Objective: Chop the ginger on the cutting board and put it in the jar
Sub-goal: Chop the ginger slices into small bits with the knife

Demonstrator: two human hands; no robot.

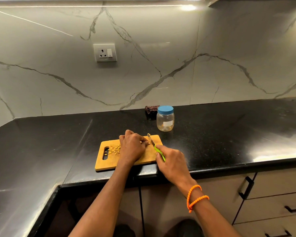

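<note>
Chopping stage on a rectangular wooden cutting board [149,157] at the near edge of a black stone counter [229,134]. The left hand [132,147] lies curled over the board's middle, its fingertips pressing down a piece of ginger that they almost wholly hide. The right hand [173,161] grips the green handle of a small steel-bladed knife [155,146], whose blade stands just right of those fingertips, its tip pointing to the far edge. A loose heap of pale chopped ginger pieces [114,149] lies on the board's left part, beside the handle slot. A clear plastic jar with a blue screw lid [165,118] stands beyond the board's far right corner, lid on, with a dark folded cloth [150,109] behind it.

Probable hazards: the blade works close to the holding fingertips, so a slip on the small piece could nick them; the board overhangs nothing but sits at the counter's near edge, so downward pressure there could shift it.
</note>
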